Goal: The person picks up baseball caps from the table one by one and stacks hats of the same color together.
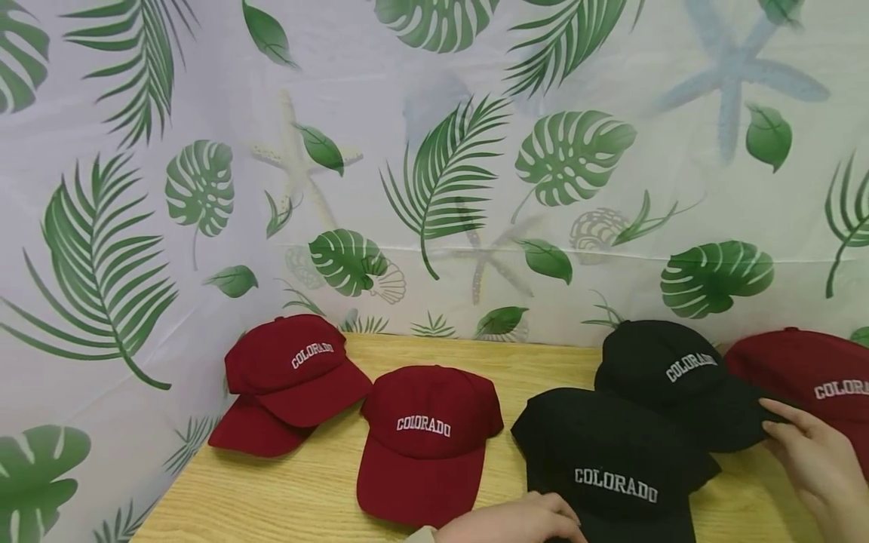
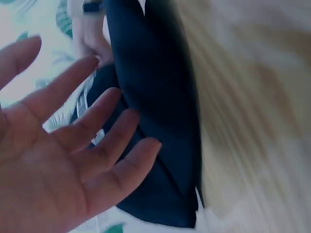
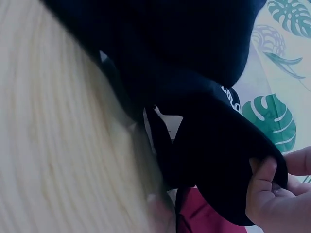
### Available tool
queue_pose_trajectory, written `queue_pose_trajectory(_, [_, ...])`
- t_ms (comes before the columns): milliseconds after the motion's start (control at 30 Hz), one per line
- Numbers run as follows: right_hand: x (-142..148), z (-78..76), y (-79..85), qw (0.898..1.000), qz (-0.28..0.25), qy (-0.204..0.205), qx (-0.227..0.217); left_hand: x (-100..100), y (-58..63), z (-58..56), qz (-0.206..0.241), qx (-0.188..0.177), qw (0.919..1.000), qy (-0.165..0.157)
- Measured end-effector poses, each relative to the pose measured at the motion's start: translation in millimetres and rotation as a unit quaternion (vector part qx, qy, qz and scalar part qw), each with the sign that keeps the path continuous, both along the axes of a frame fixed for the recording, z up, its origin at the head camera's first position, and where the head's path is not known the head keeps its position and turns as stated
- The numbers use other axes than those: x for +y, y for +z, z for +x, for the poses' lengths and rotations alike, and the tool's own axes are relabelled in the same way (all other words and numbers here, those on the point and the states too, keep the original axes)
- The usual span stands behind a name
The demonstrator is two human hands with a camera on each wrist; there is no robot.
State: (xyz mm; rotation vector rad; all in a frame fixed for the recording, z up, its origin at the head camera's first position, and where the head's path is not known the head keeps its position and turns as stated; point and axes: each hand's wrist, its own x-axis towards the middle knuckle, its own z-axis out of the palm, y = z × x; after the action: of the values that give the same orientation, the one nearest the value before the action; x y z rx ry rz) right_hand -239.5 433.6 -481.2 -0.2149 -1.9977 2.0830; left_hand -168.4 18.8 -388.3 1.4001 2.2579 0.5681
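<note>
Two black caps with white COLORADO lettering lie overlapping on the right half of the table. My right hand [image 1: 811, 460] pinches the brim of the rear black cap [image 1: 648, 351], thumb on one face and fingers on the other, as the right wrist view shows at the brim [image 3: 228, 160]. The front black cap [image 1: 597, 430] covers part of that one. Beside its brim is my left hand [image 1: 509, 520], partly cut off by the lower edge of the head view. In the left wrist view its fingers [image 2: 104, 150] are spread and loosely bent, overlapping a black cap [image 2: 155, 111], without gripping it.
A red cap [image 1: 424, 400] lies left of the black ones. Two stacked red caps [image 1: 278, 354] are at the far left, and another red cap [image 1: 801, 362] at the right edge. Behind the wooden table [image 1: 285, 498] hangs a leaf-patterned cloth [image 1: 434, 302].
</note>
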Motion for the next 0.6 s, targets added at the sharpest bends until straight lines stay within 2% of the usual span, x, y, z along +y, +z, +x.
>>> queue_pose_trajectory(100, [8.3, -3.7, -4.0, 0.999, -0.012, -0.029, 0.023, 8.5, -2.6, 5.2, -0.029, 0.069, 0.9963, -0.042])
queue_pose_trajectory(200, [16.5, -5.4, -4.7, 0.995, -0.059, -0.043, 0.069, 11.7, -5.6, 6.4, -0.047, 0.059, 0.9967, -0.029])
queue_pose_trajectory(300, [24.6, -7.9, -3.5, 0.985, -0.109, -0.043, 0.125, 13.6, -8.7, 6.0, -0.060, 0.015, 0.9981, 0.004])
queue_pose_trajectory(367, [29.0, -10.7, -2.7, 0.977, -0.134, -0.036, 0.162, 16.9, -10.9, 5.9, -0.069, -0.031, 0.9963, 0.040])
queue_pose_trajectory(467, [34.9, -15.8, -0.6, 0.965, -0.167, -0.014, 0.203, 22.1, -16.2, 6.1, -0.067, -0.117, 0.9852, 0.107])
queue_pose_trajectory(533, [38.4, -18.2, 1.0, 0.962, -0.172, -0.002, 0.211, 24.8, -17.7, 7.1, -0.061, -0.163, 0.9735, 0.148])
queue_pose_trajectory(567, [39.9, -19.2, 1.8, 0.963, -0.170, 0.001, 0.209, 25.6, -18.3, 7.6, -0.059, -0.172, 0.9705, 0.158])
queue_pose_trajectory(600, [41.8, -19.4, 2.4, 0.964, -0.166, 0.005, 0.207, 26.7, -18.7, 7.9, -0.064, -0.159, 0.9737, 0.150])
